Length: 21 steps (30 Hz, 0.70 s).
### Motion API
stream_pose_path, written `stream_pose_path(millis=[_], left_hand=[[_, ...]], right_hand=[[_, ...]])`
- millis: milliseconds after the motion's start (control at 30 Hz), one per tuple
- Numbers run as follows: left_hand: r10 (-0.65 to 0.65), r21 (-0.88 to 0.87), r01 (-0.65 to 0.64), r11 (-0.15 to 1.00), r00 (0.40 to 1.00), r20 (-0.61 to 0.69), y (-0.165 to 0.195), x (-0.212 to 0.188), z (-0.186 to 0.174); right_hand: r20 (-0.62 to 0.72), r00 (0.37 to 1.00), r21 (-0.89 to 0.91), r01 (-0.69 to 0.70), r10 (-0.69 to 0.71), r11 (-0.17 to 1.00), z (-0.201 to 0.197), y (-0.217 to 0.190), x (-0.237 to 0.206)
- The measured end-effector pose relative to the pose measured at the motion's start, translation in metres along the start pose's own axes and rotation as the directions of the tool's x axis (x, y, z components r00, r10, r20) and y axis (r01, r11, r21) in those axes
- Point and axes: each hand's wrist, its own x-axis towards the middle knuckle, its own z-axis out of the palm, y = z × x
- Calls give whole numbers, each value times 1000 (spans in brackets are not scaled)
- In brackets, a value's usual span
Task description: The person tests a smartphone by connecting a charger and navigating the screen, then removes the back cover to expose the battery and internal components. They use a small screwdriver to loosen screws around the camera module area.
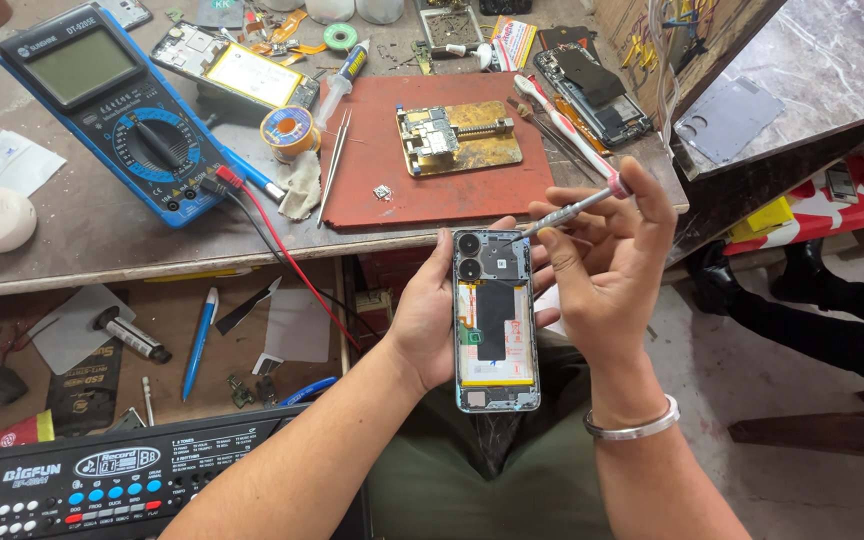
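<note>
The left hand (422,325) cradles an opened smartphone (495,320) from beneath, fingers curled around its slim rectangular frame; the back is off, showing a flat battery, a black shield and 2 round camera lenses. The phone sits upright over the lap, just below the table edge. The right hand (607,265) pinches a thin metal screwdriver (572,210) with a pink-tipped handle, its tip touching the phone's upper end. On the worn bench lie a red rubbery mat (372,195) bearing a brass-coloured board holder (457,138), and a blue multimeter (112,100)
</note>
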Motion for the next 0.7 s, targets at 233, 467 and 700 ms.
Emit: stream_pose_path(millis=[233, 467, 700], left_hand=[[-19, 7, 19, 1000, 1000, -25, 2, -1, 10], [-9, 23, 9, 1000, 1000, -30, 2, -2, 10], [-9, 23, 10, 1000, 1000, -29, 2, -1, 8]], right_hand=[[-3, 1000, -70, 26, -26, 997, -5, 3, 2], [15, 999, -101, 34, -33, 994, -5, 3, 3], [87, 995, -121, 50, -39, 991, -4, 0, 10]])
